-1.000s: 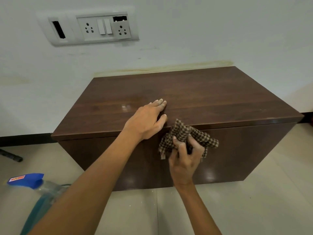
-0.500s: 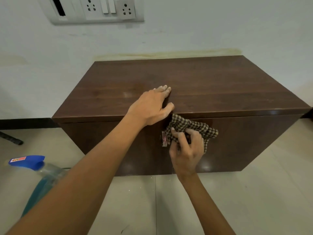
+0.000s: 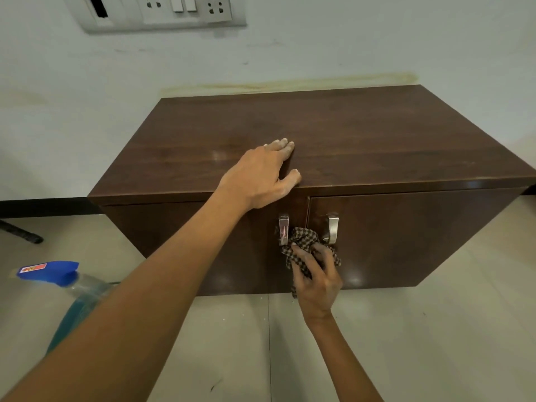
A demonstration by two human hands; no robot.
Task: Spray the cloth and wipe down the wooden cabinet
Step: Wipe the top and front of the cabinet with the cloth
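The checked cloth (image 3: 309, 245), bunched in the closed right hand (image 3: 317, 275), had been drawn down from the top edge of the cabinet (image 3: 406, 245) to its door handles (image 3: 333, 229); the left hand (image 3: 261, 175) stayed flat, fingers spread, on top. Front wiping was judged underway.

The left hand (image 3: 261, 175) lies flat on the top panel of the wooden cabinet (image 3: 362, 140), fingers (image 3: 282, 145) spread toward the wall and thumb at the front edge. The right hand (image 3: 317, 281) grips a bunched checked cloth (image 3: 301, 242) and presses it against the cabinet front — between the two metal door handles (image 3: 333, 227), low on their length. A spray bottle (image 3: 72, 288) with a blue head and blue liquid stands on the tiled floor (image 3: 435, 343) at left, partly hidden behind the left forearm. A switch-and-socket plate (image 3: 162, 10) sits on the wall (image 3: 377, 39) above.
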